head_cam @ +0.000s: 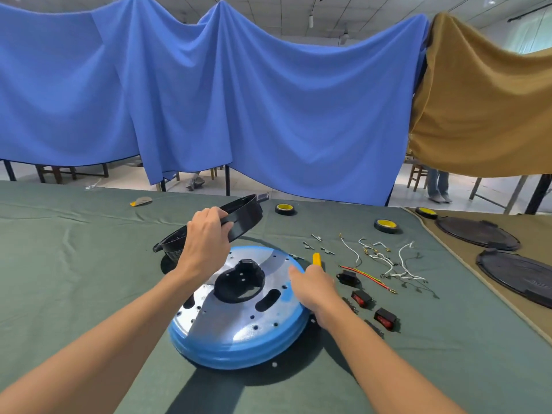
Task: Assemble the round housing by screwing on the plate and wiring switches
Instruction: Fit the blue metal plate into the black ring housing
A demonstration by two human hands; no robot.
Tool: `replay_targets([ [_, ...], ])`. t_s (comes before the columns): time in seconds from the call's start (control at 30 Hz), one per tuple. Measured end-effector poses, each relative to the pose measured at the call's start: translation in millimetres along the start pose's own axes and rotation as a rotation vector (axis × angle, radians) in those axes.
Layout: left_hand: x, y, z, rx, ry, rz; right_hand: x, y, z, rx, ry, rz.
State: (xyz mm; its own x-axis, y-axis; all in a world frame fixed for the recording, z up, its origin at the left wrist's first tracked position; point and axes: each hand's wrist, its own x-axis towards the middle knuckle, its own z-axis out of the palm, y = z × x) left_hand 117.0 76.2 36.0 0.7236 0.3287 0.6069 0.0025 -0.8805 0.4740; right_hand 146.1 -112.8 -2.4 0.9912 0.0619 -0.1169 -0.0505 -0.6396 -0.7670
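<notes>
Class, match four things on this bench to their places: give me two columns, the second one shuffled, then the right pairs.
1 black ring
2 blue disc
3 red switches
4 tape rolls

A just right of the disc
B near the green cloth's far edge
C gripped by the left hand
D flat, nearest the person

Pairs: 1-C, 2-D, 3-A, 4-B

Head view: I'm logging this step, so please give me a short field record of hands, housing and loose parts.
left hand: grips black ring, held tilted above cloth
right hand: at plate right edge, holds yellow tool
housing: blue, on cloth, plate on top
switches: two red, loose, right of housing
wires: loose, beyond switches
tape: rolls farther back
</notes>
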Motion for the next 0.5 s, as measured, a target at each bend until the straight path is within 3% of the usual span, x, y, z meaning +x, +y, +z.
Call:
replay_targets([
  [0.23, -1.5, -3.3, 10.3, 0.003, -0.037, 0.047, 5.4, 2.9, 8.5, -0.425, 0.111, -0.206],
  [0.37, -3.9, -1.3, 14.1, 0.007, -0.047, 0.065, 1.8, 10.1, 18.4, -0.472, 0.05, -0.467],
  [0.5, -5.6, 0.2, 14.7, 0.017, -0.062, 0.079, 8.3, 10.4, 21.0, -0.419, -0.066, -0.457],
])
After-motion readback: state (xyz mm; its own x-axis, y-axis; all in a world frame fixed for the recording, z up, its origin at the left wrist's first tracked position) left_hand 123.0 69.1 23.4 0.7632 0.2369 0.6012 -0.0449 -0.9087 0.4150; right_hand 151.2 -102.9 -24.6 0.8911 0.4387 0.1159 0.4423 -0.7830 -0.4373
